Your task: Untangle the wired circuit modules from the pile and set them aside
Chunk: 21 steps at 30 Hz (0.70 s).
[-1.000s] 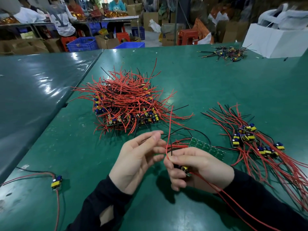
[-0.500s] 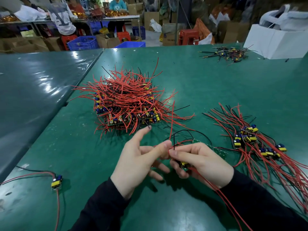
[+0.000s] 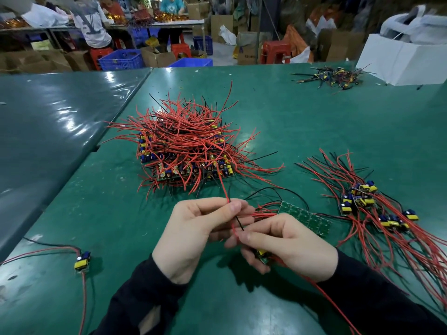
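**Left hand now pinching the lead — one module mid-separation**

Change vs a second ago: left hand (image 3: 193, 235) was spread with fingers loose beside the right; it has since curled in, and thumb and forefinger now pinch a red wire (image 3: 223, 187) that runs up toward 12 o'clock into the pile (image 3: 186, 146). Right hand (image 3: 287, 247) stays clenched round a small module (image 3: 262, 256). Only its yellow part and a green board corner show under the fingers. A short black lead (image 3: 239, 221) sticks up between the two hands.

My read: the held module is free of the heap, but one lead is likely still caught in it or in the panel's wires. Next move is probably drawing that wire through the left pinch until it clears. Can't tell which unit the pinched wire belongs to.

Around:
- Green board panel (image 3: 304, 217) just beyond the right hand at 1 o'clock, red wires bunched at its near end, touching the hands' work area. Likeliest snag.
- Set-aside group (image 3: 370, 204) at 3 o'clock, long red tails fanning toward 4–5 o'clock, near the right sleeve; could get dragged.
- One lone module (image 3: 82, 261) at 9 o'clock, well apart.
- Small scrap bundle (image 3: 333, 77) at far 1–2 o'clock beside a white box (image 3: 399, 59).

The pile is still large, so the task is early.
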{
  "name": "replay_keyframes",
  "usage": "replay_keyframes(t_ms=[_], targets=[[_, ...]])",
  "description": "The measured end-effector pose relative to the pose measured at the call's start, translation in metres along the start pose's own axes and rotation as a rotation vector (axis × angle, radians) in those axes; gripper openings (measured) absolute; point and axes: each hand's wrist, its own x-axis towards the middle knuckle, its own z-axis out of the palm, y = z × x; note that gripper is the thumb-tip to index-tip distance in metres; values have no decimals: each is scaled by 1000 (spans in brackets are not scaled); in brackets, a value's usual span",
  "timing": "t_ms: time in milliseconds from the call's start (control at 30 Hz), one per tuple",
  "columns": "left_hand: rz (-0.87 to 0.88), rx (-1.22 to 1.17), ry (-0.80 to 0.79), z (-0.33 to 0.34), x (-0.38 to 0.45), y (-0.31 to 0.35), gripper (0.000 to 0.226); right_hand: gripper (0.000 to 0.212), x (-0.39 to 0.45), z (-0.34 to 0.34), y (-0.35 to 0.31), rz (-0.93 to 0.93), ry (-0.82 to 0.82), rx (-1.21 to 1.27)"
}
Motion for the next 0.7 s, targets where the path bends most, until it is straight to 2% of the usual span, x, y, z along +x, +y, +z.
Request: replay_keyframes(t_ms=[133,233,367,567,700], targets=[[-68,-166,40,-2,2,4,30,29,-4,0,-2,31,-62,30],[-111,-249,41,-2,3,6,21,31,-6,2,-3,61,-101,47],[-175,-351,11,-5,3,7,17,20,-7,2,-4,46,-107,73],[-16,-275,74,-6,5,6,12,39,-5,1,-4,158,-58,169],[132,-190,152,-4,7,1,8,25,-6,3,-4,150,-53,163]])
